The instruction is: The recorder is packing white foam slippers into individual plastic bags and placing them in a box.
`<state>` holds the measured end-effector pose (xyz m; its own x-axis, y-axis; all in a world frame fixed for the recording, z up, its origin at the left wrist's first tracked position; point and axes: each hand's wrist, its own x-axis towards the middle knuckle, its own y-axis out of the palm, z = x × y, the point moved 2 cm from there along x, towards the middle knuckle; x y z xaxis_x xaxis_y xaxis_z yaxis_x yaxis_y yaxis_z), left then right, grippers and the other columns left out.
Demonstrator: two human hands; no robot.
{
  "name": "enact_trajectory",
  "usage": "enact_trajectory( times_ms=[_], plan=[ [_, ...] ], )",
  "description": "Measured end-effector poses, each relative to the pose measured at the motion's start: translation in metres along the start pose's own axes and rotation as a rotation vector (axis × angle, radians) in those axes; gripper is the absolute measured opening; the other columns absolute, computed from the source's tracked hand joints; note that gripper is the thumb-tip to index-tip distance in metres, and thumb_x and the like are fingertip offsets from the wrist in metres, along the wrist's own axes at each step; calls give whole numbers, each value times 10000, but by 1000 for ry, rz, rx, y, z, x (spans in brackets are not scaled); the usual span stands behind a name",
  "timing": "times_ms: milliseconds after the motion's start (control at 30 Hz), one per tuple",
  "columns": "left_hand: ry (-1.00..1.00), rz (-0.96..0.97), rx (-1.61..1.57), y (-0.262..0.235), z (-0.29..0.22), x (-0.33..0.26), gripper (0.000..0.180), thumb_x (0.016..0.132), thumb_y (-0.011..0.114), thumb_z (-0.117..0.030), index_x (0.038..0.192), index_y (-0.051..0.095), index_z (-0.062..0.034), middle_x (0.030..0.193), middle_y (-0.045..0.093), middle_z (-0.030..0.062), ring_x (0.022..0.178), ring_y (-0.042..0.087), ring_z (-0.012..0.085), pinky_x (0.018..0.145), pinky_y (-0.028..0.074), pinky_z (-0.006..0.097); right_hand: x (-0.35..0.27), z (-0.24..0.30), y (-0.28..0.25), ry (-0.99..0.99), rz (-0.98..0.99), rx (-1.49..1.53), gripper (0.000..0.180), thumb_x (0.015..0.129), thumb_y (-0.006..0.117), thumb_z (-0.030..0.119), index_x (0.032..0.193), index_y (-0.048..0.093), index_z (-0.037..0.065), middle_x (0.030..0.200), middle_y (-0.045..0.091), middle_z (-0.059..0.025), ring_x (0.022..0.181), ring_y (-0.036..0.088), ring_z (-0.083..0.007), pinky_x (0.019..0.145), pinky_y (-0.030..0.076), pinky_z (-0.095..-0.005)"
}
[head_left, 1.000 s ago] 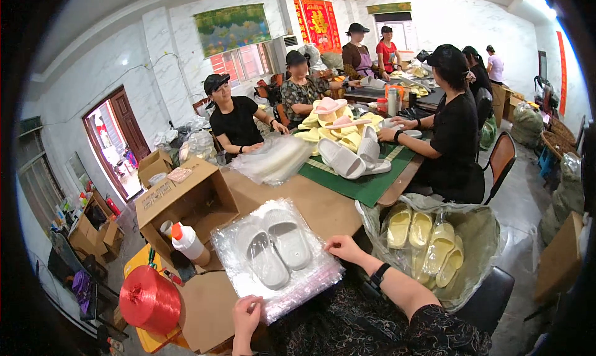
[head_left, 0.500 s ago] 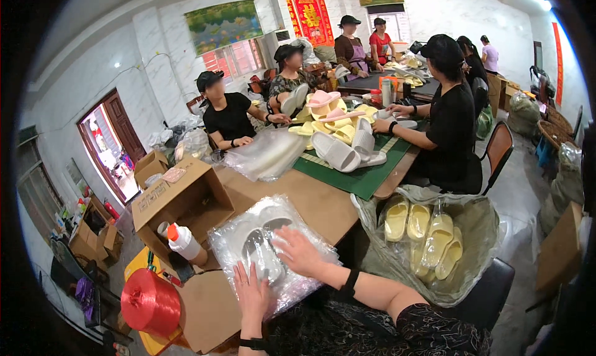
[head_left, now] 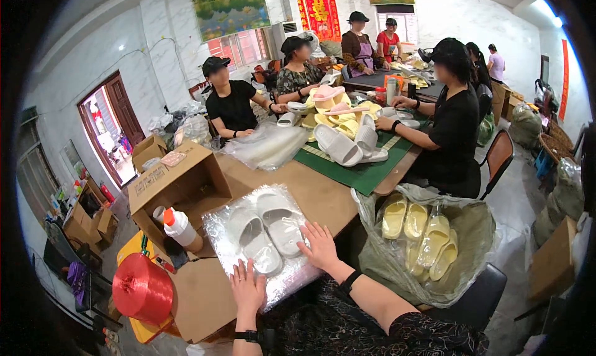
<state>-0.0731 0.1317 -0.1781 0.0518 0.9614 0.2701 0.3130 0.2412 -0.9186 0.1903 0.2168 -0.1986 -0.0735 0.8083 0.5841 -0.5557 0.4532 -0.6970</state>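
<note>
A pair of grey slippers [head_left: 282,229] lies side by side in a clear plastic bag [head_left: 222,218], flat on the brown tabletop in front of me. My left hand [head_left: 247,286] rests palm down on the bag's near left edge, fingers spread, just below the left slipper's heel. At the bag's right edge, beside the right slipper, my right hand [head_left: 320,246] lies flat with its fingers stretched out. Neither hand grips anything. The bag's plastic is shiny and creased, with loose film around the slippers.
An open cardboard box [head_left: 177,177] and a white bottle with an orange cap [head_left: 181,228] stand left of the bag. Beyond them sits a red twine spool [head_left: 143,287]. To the right is a sack [head_left: 469,244] of yellow slippers. Co-workers sit around a slipper pile [head_left: 341,117] on a green mat.
My right hand has slid off the slippers to the bag's right edge. My left hand has moved slightly down. Both slippers now show fully. A co-worker at left has picked up a grey slipper.
</note>
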Motion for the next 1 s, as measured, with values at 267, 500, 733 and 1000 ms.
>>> enact_trajectory(
  times_ms=[267,500,733,1000],
  plan=[
    [2,-40,-36,-3,-2,-1,648,957,539,-400,1532,367,-156,1570,321,239,1454,269,442,1194,181,551,-1,1,-1,-25,-64,18,544,963,531,453,1364,557,86,1451,515,-143,1336,467,-333,1136,299,-522],
    [-1,-65,-66,-3,-3,0,633,956,554,-394,1527,384,-178,1559,340,241,1452,273,443,1197,175,550,0,0,0,-29,-72,29,532,955,539,439,1346,571,79,1447,521,-152,1323,486,-331,1127,304,-524],
    [-21,-61,-82,-6,-6,1,637,956,549,-401,1531,377,-187,1565,339,225,1458,268,430,1203,164,540,0,-1,0,-45,-79,22,518,956,543,423,1341,573,78,1441,527,-156,1310,498,-337,1123,309,-519],
    [2,-86,-46,-1,0,-8,642,956,547,-418,1533,374,-197,1564,343,221,1450,281,430,1193,187,543,-5,1,0,-47,-20,30,542,965,528,433,1377,546,82,1464,498,-161,1347,454,-346,1142,277,-519]
  ],
)
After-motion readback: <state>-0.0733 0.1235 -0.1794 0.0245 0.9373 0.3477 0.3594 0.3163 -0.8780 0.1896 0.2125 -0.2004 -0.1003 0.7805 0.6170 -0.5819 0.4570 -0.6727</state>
